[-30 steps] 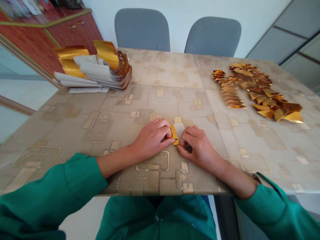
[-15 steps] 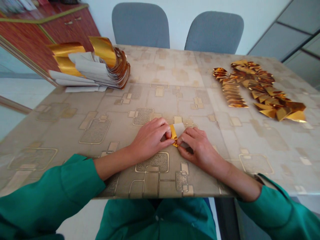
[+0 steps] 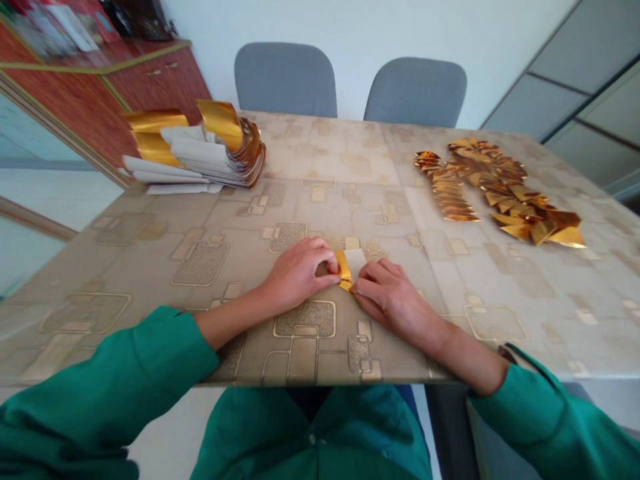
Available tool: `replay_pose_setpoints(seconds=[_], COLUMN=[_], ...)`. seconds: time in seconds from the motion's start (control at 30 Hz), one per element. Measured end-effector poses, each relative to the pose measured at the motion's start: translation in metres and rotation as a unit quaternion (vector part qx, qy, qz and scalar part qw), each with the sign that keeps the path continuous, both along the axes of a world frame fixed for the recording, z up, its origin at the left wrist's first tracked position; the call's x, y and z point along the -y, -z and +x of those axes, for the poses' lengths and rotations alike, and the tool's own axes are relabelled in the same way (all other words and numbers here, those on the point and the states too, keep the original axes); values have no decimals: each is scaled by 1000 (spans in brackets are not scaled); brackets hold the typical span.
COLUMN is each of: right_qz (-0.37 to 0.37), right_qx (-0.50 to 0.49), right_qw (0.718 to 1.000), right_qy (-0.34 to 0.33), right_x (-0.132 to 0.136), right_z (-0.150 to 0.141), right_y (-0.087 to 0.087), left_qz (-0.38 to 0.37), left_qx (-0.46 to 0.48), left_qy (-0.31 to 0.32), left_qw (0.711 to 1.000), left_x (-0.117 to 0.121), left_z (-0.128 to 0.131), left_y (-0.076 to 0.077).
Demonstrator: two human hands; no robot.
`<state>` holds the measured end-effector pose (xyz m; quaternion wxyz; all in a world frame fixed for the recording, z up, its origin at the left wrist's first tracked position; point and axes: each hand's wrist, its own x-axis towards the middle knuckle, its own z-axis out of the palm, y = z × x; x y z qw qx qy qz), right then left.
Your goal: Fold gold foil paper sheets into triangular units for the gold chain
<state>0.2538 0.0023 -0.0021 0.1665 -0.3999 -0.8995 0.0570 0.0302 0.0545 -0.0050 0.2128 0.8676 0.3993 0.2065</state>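
Observation:
A small sheet of gold foil paper [image 3: 349, 265], gold on one side and white on the other, lies partly folded on the table [image 3: 150, 267] in front of me. My left hand [image 3: 299, 275] pinches its left edge with fingers curled. My right hand [image 3: 387, 297] presses down on its lower right part, fingers closed together over the fold. Both hands touch the paper and each other.
A stack of unfolded gold and white sheets [image 3: 200, 147] sits at the far left. Rows of folded gold pieces [image 3: 493, 190] lie at the far right. Two grey chairs [image 3: 285, 80] stand behind the table. A wooden cabinet [image 3: 100, 87] is at the left.
My hands stay on the paper with only slight finger shifts. My right fingers have flattened further over the fold. The view has tilted a little.

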Motion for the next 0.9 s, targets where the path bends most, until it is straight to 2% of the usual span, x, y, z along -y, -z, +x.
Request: replay_pose_setpoints(seconds=[0.1, 0.17, 0.27, 0.33, 0.4, 0.47, 0.77, 0.9], right_qz=[-7, -9, -11, -13, -19, -27, -36, -40], right_qx=[-12, -23, -40, -46, -45, -40, -41, -68], right_qw=[1000, 1000, 999, 999, 999, 999, 998, 997], right_qy=[-5, -5, -1, 2, 5, 8, 35, 15], right_x=[-1, -2, -3, -3, -3, -3, -5, -8], right_z=[1, 1, 1, 1, 1, 1, 1, 4], right_y=[0, 2, 5, 6, 6, 6, 6, 5], left_qz=[14, 45, 161, 252, 289, 292, 280, 285], left_qx=[-7, -9, -29, -69, -102, -118, -127, -139], left_qy=[-28, -23, 43, 109, 164, 182, 161, 149], left_qw=[999, 999, 986, 959, 938, 932, 938, 937], left_x=[-2, 0, 11, 21, 30, 35, 42, 37], left_z=[-9, -14, -15, -13, -10, -8, -4, 0], left_y=[-1, -2, -5, -5, -5, -4, 3, 3])
